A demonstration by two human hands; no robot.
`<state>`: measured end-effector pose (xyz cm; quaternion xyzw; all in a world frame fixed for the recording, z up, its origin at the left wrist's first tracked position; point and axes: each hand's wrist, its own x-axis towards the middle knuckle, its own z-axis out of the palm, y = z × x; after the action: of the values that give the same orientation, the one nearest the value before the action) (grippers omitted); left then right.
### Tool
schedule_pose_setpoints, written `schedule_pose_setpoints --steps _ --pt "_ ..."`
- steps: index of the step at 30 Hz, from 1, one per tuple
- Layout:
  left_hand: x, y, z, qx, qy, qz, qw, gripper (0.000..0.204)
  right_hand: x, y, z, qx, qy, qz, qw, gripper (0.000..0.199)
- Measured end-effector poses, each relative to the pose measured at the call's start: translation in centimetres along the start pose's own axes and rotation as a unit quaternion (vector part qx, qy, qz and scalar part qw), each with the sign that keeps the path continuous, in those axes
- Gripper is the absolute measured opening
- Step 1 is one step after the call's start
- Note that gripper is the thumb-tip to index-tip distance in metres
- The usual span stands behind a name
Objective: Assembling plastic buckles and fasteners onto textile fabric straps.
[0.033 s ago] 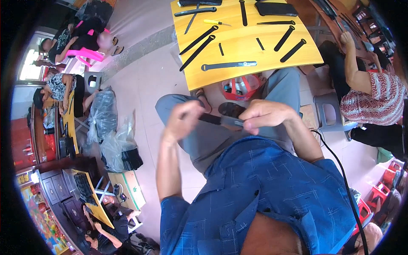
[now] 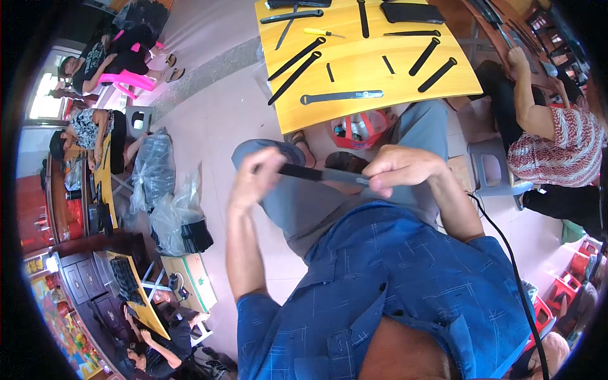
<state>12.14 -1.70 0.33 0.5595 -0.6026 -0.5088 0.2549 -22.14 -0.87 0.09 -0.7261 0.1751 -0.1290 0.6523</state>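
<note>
A long, flat black strip (image 2: 320, 174) is lying level between the person's two hands, held above their lap and grey trousers, near the front edge of the yellow worktop (image 2: 354, 69). The left hand (image 2: 256, 180) is closing its grip around the strip's left end, fingers curled over it, though motion blur is hiding the exact finger positions. The right hand (image 2: 402, 171) is pinching the strip's right end, its grip shut on it with the fingers folded down over the top. Below the hands, the person's blue shirt is filling the lower part of the view, and a black cable (image 2: 506, 253) is running down beside the right arm. Under the worktop, a red basket (image 2: 361, 130) is sitting on the floor. On the worktop, several more black strips are lying spread apart, along with a yellow-handled screwdriver (image 2: 323, 32). To the right, another person in a red patterned top (image 2: 557, 149) is sitting at a neighbouring table.
</note>
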Motion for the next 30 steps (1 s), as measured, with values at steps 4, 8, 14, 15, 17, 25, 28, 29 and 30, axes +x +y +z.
schedule_pose_setpoints --steps 4,8,14,15,17,25,28,29,30 --pt "-0.8 -7.3 -8.9 -0.025 0.266 -0.039 0.963 0.032 -3.9 1.1 -2.1 -0.041 -0.032 0.019 0.998 0.05" --pt "-6.1 -13.9 -19.6 0.138 0.271 -0.114 0.946 0.045 -9.4 0.0 -3.4 0.022 0.018 0.097 0.995 0.051" --pt "-5.3 -7.4 -14.2 0.287 0.266 0.069 0.918 0.033 -6.9 -1.1 -4.0 0.021 0.045 0.043 0.998 0.048" --pt "-4.7 -5.2 -12.1 0.296 0.292 0.148 0.897 0.032 -5.9 -1.4 -4.2 0.008 0.045 0.009 0.999 0.044" --pt "-3.6 -1.7 -8.5 0.128 0.226 0.154 0.953 0.028 -4.4 -2.0 -4.6 -0.007 0.035 0.003 0.999 0.039" --pt "2.0 3.6 3.0 -0.085 -0.115 0.029 0.989 0.034 -2.4 -3.0 -6.6 -0.034 0.01 0.014 0.999 0.037" --pt "3.6 3.4 4.1 -0.117 -0.146 -0.021 0.982 0.036 -2.9 -2.6 -7.3 -0.027 0.024 0.036 0.999 0.036" --pt "4.1 3.3 4.4 -0.117 -0.16 -0.041 0.979 0.037 -3.2 -2.4 -7.5 -0.023 0.026 0.039 0.999 0.036" --pt "4.7 3.1 4.9 -0.116 -0.162 -0.042 0.979 0.037 -3.4 -2.2 -7.7 -0.02 0.027 0.042 0.999 0.035"
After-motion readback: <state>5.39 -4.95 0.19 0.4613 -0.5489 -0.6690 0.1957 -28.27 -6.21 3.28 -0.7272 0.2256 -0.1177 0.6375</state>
